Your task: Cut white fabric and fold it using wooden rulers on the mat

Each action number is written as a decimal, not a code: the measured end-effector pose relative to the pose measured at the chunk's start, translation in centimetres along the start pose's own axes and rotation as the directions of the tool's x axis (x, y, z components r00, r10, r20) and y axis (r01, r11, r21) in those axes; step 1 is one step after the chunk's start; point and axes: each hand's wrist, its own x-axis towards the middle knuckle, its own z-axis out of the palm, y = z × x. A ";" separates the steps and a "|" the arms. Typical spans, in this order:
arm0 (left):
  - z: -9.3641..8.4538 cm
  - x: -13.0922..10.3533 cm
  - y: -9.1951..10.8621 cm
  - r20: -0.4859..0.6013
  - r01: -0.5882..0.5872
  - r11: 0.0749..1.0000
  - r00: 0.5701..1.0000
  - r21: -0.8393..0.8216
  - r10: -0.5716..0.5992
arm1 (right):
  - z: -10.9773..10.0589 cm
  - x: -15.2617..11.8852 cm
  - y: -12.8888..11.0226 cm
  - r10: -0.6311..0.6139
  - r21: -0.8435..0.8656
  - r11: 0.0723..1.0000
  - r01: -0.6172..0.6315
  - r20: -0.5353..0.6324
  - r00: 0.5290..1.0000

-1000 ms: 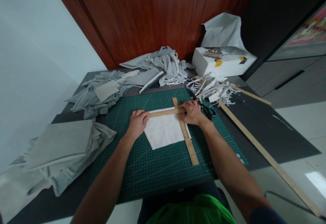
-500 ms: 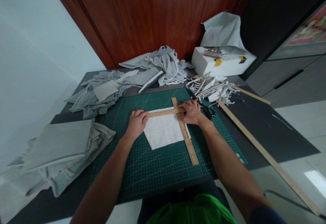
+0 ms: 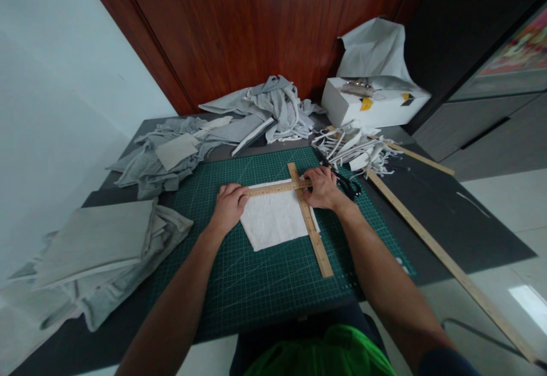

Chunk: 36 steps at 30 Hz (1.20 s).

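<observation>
A piece of white cloth [image 3: 273,219] lies flat on a green cutting mat [image 3: 256,290]. Across its upper edge runs a wooden ruler [image 3: 273,189], with my left hand [image 3: 229,202] closed on its left end. My right hand [image 3: 320,187] grips the same ruler's right end, fingertips partly hidden. Beneath that end a second wooden ruler [image 3: 316,242] crosses the cloth's right side, slanting toward me. Black-handled scissors [image 3: 351,187] lie just right of my right hand.
Folded cloth [image 3: 98,233] is stacked at the left. Grey fabric [image 3: 273,108] is heaped along the back. White fabric strips [image 3: 356,148] lie near a white box [image 3: 371,105]. A long wooden stick [image 3: 427,242] extends past the table's right edge.
</observation>
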 end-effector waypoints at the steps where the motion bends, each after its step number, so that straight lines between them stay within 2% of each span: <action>1: 0.0 0.0 0.0 -0.001 0.000 1.000 1.000 0.002 0.000 | -0.1 0.0 0.0 -0.001 -0.001 1.000 0.001 -0.001 1.000; 11: -0.2 -0.1 0.4 -0.016 0.006 1.000 1.000 0.008 -0.006 | -0.7 -0.2 -0.4 -0.025 -0.034 0.999 0.025 0.018 1.000; 20: -0.2 -0.1 0.7 -0.053 0.040 0.999 0.998 -0.010 -0.040 | -1.6 -0.3 -1.1 -0.128 -0.060 0.989 0.134 0.100 0.987; 27: -1.3 -0.6 1.3 -0.097 0.155 0.987 0.983 -0.048 -0.159 | -0.6 -0.4 -0.9 -0.247 -0.051 0.966 0.252 0.093 0.964; 32: -2.4 -1.4 0.9 -0.053 0.250 0.954 0.964 -0.166 -0.262 | -0.3 -0.5 -0.5 -0.256 -0.076 0.962 0.261 0.066 0.964; 36: -2.6 -1.7 0.3 -0.022 0.294 0.926 0.951 -0.237 -0.308 | -0.2 -0.6 -0.5 -0.274 -0.081 0.957 0.279 0.062 0.960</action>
